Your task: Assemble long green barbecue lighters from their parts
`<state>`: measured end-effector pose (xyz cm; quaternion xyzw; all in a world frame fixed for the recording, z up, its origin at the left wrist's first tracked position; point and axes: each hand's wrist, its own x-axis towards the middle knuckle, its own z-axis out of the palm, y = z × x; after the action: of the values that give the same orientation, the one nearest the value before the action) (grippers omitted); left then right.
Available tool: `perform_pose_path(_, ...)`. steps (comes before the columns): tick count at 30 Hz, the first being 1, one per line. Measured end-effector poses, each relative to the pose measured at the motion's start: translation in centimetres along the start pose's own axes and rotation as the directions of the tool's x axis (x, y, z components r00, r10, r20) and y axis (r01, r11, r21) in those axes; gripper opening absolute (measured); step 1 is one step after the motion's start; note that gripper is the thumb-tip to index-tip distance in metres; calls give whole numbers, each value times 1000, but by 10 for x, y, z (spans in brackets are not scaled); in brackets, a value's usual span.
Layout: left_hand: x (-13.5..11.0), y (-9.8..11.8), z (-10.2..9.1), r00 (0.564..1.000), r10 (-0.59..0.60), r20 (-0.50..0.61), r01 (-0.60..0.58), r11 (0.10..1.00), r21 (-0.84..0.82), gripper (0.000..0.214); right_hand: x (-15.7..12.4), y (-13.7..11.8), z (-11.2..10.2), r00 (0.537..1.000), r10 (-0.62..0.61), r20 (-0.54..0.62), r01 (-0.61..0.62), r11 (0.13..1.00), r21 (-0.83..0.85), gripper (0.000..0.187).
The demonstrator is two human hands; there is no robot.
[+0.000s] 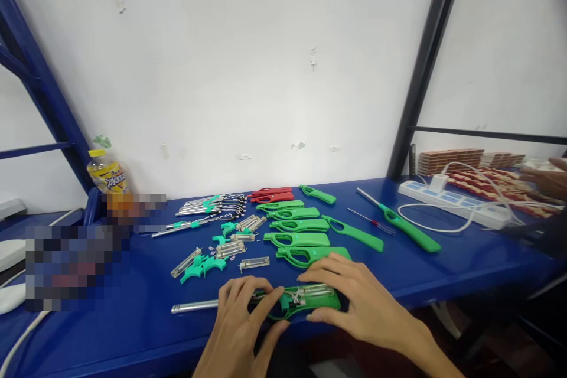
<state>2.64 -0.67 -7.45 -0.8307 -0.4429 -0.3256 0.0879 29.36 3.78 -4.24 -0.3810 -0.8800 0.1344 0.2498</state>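
one green lighter (303, 303) crosswise, tube (195, 306) leftward, middle (286, 303) pinched in left hand (243, 314), handle (328, 300) in cupped right hand (365, 301)

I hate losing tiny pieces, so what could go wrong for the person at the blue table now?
The clear plastic oblong tank might slip out if the open green plastic shell tips between the left hand and right hand. The shell is near the front edge of the blue table, so it could fall off. The left hand might also bump the curved teal plastic pieces just beyond it.
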Motion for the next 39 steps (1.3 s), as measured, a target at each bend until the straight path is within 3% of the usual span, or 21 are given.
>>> perform_pose_path(3,-2,-2,-5,999,-26,-33,26,1000,-3,41,-1,6,3,977,-53,-207,69,995,67,16)
perform_pose_path(6,-5,-12,-12,996,-61,-70,62,998,7,34,-3,25,-3,874,5,-486,35,997,73,23)
perform_pose_path(8,-7,-22,-16,993,-72,-98,75,997,28,29,-5,47,-12,817,61,-573,-87,996,-18,24)
perform_pose_path(9,-7,-28,-17,991,-79,-112,84,996,42,27,-6,60,-18,804,75,-589,-162,982,-96,26)
perform_pose_path(11,-8,-36,-18,987,-91,-133,100,993,63,24,-9,84,-27,826,123,-551,-304,919,-252,32)
perform_pose_path(15,-7,-41,-15,985,-70,-157,81,994,70,23,-13,114,-32,842,190,-505,-376,878,-296,39)
perform_pose_path(19,-5,-34,-13,984,-27,-179,41,996,74,26,-16,116,-29,833,249,-494,-432,850,-300,38)
perform_pose_path(22,-4,-31,-15,979,-58,-194,69,996,54,25,-19,109,-35,777,287,-560,-500,822,-273,44)
perform_pose_path(25,-5,-29,-17,976,-106,-191,112,993,21,24,-21,91,-43,701,263,-662,-463,875,-143,50)
perform_pose_path(27,-6,-27,-17,971,-138,-194,141,990,1,22,-22,71,-44,741,221,-635,-326,944,-51,44)
perform_pose_path(30,-5,-25,-19,967,-168,-193,167,986,-20,27,-21,36,-33,886,92,-454,-107,994,-9,29)
perform_pose_path(32,-5,-23,-20,963,-200,-182,197,980,-32,33,-19,16,-22,946,-19,-324,19,1000,-3,25)
perform_pose_path(35,-6,-22,-22,960,-227,-164,224,974,-37,40,-15,1,-5,966,-121,-230,120,993,-21,26)
perform_pose_path(39,-5,-20,-23,980,-147,-130,149,989,2,39,-11,0,6,966,-169,-193,160,985,-65,24)
